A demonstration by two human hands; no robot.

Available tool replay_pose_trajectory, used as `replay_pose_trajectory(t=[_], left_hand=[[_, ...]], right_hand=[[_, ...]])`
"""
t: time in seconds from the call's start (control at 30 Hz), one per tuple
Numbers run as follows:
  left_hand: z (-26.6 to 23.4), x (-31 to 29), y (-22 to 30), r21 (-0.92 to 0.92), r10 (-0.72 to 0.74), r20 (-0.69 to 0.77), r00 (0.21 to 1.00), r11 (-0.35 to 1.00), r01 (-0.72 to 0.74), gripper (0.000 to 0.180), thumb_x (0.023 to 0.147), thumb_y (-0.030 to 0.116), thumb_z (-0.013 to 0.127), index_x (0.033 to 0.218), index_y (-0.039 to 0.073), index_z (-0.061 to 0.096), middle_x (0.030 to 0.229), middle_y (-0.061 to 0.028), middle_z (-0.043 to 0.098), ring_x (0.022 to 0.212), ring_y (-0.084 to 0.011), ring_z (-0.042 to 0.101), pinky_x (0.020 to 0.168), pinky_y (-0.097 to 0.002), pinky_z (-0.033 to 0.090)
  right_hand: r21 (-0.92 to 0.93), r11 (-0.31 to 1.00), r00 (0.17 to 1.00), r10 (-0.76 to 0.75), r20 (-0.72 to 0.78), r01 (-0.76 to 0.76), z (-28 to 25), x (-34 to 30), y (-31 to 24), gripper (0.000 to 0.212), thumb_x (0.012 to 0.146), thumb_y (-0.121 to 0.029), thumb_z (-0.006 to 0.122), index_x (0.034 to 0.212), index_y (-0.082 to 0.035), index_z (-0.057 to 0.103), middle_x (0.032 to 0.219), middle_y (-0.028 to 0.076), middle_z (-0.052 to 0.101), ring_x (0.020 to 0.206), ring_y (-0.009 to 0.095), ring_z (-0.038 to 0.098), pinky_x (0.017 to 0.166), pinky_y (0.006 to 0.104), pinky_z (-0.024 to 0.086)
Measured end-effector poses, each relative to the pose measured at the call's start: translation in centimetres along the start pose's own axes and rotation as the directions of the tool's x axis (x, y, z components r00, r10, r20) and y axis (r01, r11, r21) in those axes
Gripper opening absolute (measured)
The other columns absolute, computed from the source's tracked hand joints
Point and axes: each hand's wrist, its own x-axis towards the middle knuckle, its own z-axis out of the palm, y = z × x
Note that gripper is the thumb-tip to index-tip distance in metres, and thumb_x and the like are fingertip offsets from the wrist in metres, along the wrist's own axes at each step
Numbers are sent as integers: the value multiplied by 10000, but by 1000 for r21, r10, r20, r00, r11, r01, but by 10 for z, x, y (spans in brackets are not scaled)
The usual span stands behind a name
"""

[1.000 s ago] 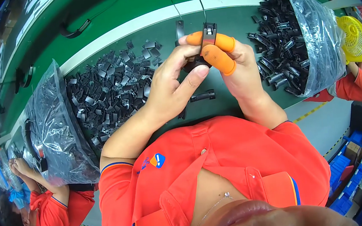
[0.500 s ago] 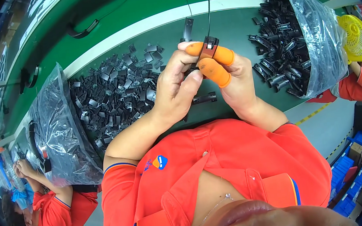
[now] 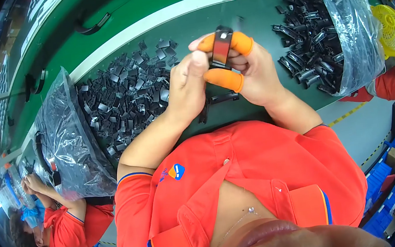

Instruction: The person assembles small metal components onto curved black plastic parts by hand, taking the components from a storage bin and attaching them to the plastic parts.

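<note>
My right hand (image 3: pixel 258 76), with orange finger cots on its thumb and index finger, is closed on a small black plastic part (image 3: pixel 221 46) with a glossy, reddish face. The part stands upright between thumb and index finger. Close beside it on the left, my left hand (image 3: pixel 187 82) has its bare thumb pressed to curled fingers; what it grips, if anything, is hidden. A thin dark wire, smeared by motion, rises above the part. Below the hands a black curved piece (image 3: pixel 224 98) lies on the green table (image 3: pixel 253 13).
Small flat black pieces (image 3: pixel 124 93) spill from a clear plastic bag (image 3: pixel 73 138) on the left. Black curved parts (image 3: pixel 307 55) fill another clear bag (image 3: pixel 355 40) on the right, near a yellow basket (image 3: pixel 390 30). Co-workers in red sit on both sides. A white strip (image 3: pixel 145 21) borders the table's far side.
The held part has tilted upright, its reddish face now showing. My left thumb has moved up and away from it. The wire above has blurred, and the view has shifted slightly.
</note>
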Motion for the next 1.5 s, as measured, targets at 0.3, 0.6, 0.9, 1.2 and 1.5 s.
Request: replay_pose_trajectory(t=[0.3, 0.6, 0.9, 1.2, 1.5], left_hand=[[2, -2, 4, 425, 64, 190, 980, 894, -141, 439, 705, 336, 712, 982, 19, 589, 764, -75, 615, 714, -203, 612, 651, -291, 477], [8, 13, 18, 193, -162, 304, 939, 975, 106, 408, 717, 306, 707, 968, 8, 587, 834, -81, 630, 762, -229, 605, 770, -301, 461], [10, 25, 11, 408, -262, 183, 948, 897, 170, 427, 696, 305, 686, 994, 14, 593, 977, -129, 606, 894, -278, 569, 835, -338, 427], [-81, 110, -10, 817, 197, 438, 877, 318, -480, 323, 757, 124, 619, 1055, 43, 523, 985, -122, 583, 1004, -278, 527, 999, -478, 268], [-156, 154, -59, 979, 105, 140, 985, -160, -123, 421, 725, 137, 640, 1126, 84, 523, 1276, -126, 415, 1245, -303, 321, 1016, -507, 242]], right_hand=[[-590, 746, 951, -232, 203, 308, -20, -10, 0, 259, 682, -123, 676, 915, -29, 610, 917, 45, 652, 781, 200, 633, 677, 266, 496], [-543, 706, 888, -314, 336, 455, -31, 1, 0, 326, 632, -45, 659, 946, -29, 571, 934, 114, 612, 790, 284, 610, 681, 324, 500], [-257, 933, 960, -274, -52, 253, -11, -11, 23, 229, 777, -8, 575, 995, 49, 537, 1012, 120, 608, 910, 196, 591, 792, 286, 473], [99, 995, 956, 9, -294, 21, -74, 96, 30, 334, 901, -202, 437, 1151, 6, 511, 1096, 87, 573, 984, 170, 536, 884, 291, 390], [-671, 681, 956, 195, -217, -292, -165, 248, 122, 272, 801, -136, 459, 971, -66, 659, 965, 54, 624, 710, 136, 554, 685, 266, 440]])
